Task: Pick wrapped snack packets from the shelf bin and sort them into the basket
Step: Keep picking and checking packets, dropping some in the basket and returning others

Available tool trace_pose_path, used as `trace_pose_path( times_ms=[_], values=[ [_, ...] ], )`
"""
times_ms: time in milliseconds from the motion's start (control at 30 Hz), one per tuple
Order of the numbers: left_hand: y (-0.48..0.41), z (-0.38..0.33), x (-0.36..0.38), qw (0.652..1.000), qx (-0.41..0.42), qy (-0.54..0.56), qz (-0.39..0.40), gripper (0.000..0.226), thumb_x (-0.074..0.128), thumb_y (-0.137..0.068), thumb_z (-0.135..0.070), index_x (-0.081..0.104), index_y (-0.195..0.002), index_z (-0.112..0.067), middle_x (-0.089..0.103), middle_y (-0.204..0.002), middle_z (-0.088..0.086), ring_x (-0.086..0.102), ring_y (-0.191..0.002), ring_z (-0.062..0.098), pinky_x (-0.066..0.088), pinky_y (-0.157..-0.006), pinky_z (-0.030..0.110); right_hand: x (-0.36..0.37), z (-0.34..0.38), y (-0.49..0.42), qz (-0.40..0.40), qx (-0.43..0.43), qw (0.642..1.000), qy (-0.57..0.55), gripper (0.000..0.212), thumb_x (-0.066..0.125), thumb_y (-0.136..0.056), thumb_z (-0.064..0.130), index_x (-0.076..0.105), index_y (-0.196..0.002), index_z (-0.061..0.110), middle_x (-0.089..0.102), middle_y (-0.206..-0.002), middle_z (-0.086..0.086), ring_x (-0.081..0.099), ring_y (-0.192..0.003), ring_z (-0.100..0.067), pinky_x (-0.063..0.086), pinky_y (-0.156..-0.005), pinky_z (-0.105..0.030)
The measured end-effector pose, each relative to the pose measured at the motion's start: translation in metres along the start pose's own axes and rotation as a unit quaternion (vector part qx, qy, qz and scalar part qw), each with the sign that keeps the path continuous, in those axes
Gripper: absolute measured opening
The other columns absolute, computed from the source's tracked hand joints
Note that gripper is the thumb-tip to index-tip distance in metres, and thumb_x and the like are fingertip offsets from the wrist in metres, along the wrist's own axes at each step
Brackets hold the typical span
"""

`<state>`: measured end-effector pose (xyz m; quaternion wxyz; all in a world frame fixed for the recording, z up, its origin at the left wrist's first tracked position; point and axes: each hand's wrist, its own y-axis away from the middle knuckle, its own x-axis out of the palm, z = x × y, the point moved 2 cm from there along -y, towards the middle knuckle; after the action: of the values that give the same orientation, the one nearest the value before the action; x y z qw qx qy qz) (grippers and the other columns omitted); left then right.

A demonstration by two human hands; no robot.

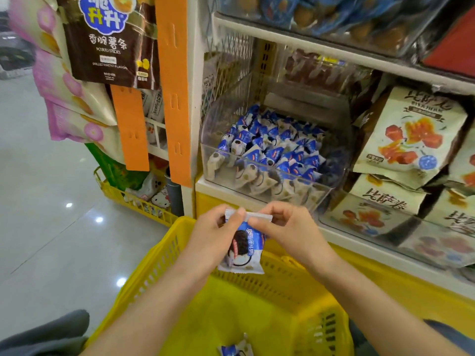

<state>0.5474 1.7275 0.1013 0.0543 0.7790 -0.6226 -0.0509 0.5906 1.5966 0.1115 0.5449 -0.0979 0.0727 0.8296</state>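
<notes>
Inside basket (282, 286), one packet (235, 350)

— What was cut off?
— The loose packet (235, 349) in the basket (282, 286) was cropped by the bottom edge.
— What was hidden?
— The top corners of the held packet (244, 250) were covered by the left hand (218, 227) and right hand (285, 224); its print was blurred.

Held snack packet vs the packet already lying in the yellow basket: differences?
The blue-and-white wrapped snack packet hangs upright above the yellow plastic basket; the blue-and-white packet on the basket floor lies down.
The left hand and right hand pinch the hanging packet's top seal; nothing touches the floor packet.
The hanging one shows its cookie print; the floor one is cut off by the frame edge.
Shared: blue-and-white wrapper.
</notes>
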Motion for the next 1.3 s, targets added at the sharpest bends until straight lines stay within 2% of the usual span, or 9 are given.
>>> trace_pose_path(
  times_ms=[200,367,533,600,733,900,1067,1167,1300],
  values=[
    [-0.001,0.001,0.011,0.998,-0.030,0.025,0.040,0.025,0.052,-0.093,-0.025,0.064,-0.073,-0.016,0.064,-0.064,-0.004,0.060,-0.060,0.004,0.044,-0.050,0.013,-0.009,0.004,0.010,-0.086,-0.198,0.943,0.253,0.011,0.070,-0.077,0.031,0.064,-0.069,0.024,0.062,-0.068,0.010,0.054,-0.065,-0.004,0.041,-0.057,-0.015],
    [-0.002,0.002,0.012,0.995,-0.062,0.044,0.072,0.019,0.065,-0.082,-0.027,0.065,-0.098,-0.018,0.074,-0.084,-0.003,0.069,-0.073,0.006,0.050,-0.062,0.020,-0.019,-0.002,0.007,-0.127,-0.037,0.991,0.033,0.014,0.068,-0.083,0.016,0.064,-0.071,0.022,0.067,-0.066,0.007,0.061,-0.057,-0.003,0.050,-0.052,-0.019],
    [-0.003,0.002,0.006,0.997,-0.024,0.067,-0.012,0.025,0.072,-0.076,-0.017,0.064,-0.099,-0.021,0.074,-0.080,-0.009,0.069,-0.071,0.003,0.051,-0.055,0.014,-0.025,-0.006,0.005,-0.095,0.100,0.984,-0.109,0.006,0.060,-0.087,0.010,0.056,-0.090,0.007,0.065,-0.081,-0.015,0.064,-0.063,-0.010,0.054,-0.052,-0.019],
    [-0.004,0.002,0.002,0.996,-0.014,0.081,-0.034,0.023,0.070,-0.078,-0.021,0.064,-0.100,-0.018,0.074,-0.081,-0.007,0.069,-0.072,0.005,0.051,-0.056,0.014,-0.023,-0.006,0.005,-0.053,0.118,0.990,-0.061,0.019,0.061,-0.087,0.011,0.053,-0.104,0.009,0.065,-0.074,-0.008,0.064,-0.066,-0.010,0.053,-0.056,-0.018],
    [-0.004,-0.001,-0.004,0.999,0.014,0.030,-0.013,0.020,0.067,-0.081,-0.024,0.066,-0.100,-0.020,0.074,-0.085,-0.006,0.070,-0.075,0.008,0.051,-0.058,0.016,-0.017,-0.003,0.008,0.010,0.088,0.996,0.000,0.028,0.064,-0.085,0.018,0.054,-0.111,0.023,0.069,-0.100,0.002,0.067,-0.088,-0.010,0.056,-0.078,-0.024],
    [-0.004,0.000,-0.001,0.996,0.002,0.088,-0.006,0.017,0.058,-0.087,-0.027,0.065,-0.098,-0.017,0.075,-0.082,-0.005,0.069,-0.076,0.006,0.053,-0.063,0.016,-0.012,-0.002,0.009,-0.028,0.091,0.993,-0.067,0.013,0.063,-0.085,0.017,0.063,-0.098,0.020,0.072,-0.090,-0.002,0.068,-0.075,-0.007,0.054,-0.061,-0.017],
    [-0.005,0.002,-0.002,0.994,-0.008,0.103,-0.024,0.022,0.049,-0.094,-0.025,0.067,-0.091,-0.013,0.075,-0.085,0.002,0.070,-0.078,0.013,0.056,-0.067,0.020,-0.009,-0.008,0.007,0.008,0.151,0.983,-0.103,0.017,0.062,-0.086,0.018,0.060,-0.102,0.013,0.073,-0.095,-0.009,0.069,-0.085,-0.019,0.055,-0.081,-0.035],
    [-0.007,0.004,-0.005,0.996,-0.001,0.076,-0.041,0.023,0.047,-0.095,-0.021,0.065,-0.085,-0.013,0.074,-0.080,0.003,0.069,-0.075,0.014,0.057,-0.066,0.022,-0.007,-0.008,0.008,0.031,0.156,0.985,-0.064,0.021,0.061,-0.088,0.017,0.058,-0.108,0.011,0.071,-0.101,-0.009,0.068,-0.091,-0.018,0.054,-0.081,-0.028],
    [-0.011,0.005,-0.010,0.993,0.079,-0.070,-0.060,0.022,0.052,-0.093,-0.016,0.059,-0.072,-0.015,0.064,-0.064,-0.001,0.058,-0.064,0.012,0.053,-0.066,0.031,0.002,-0.004,0.011,0.000,0.048,0.997,0.060,0.024,0.062,-0.087,0.022,0.056,-0.110,0.019,0.063,-0.103,0.008,0.058,-0.091,0.002,0.048,-0.079,-0.012]
  ],
)
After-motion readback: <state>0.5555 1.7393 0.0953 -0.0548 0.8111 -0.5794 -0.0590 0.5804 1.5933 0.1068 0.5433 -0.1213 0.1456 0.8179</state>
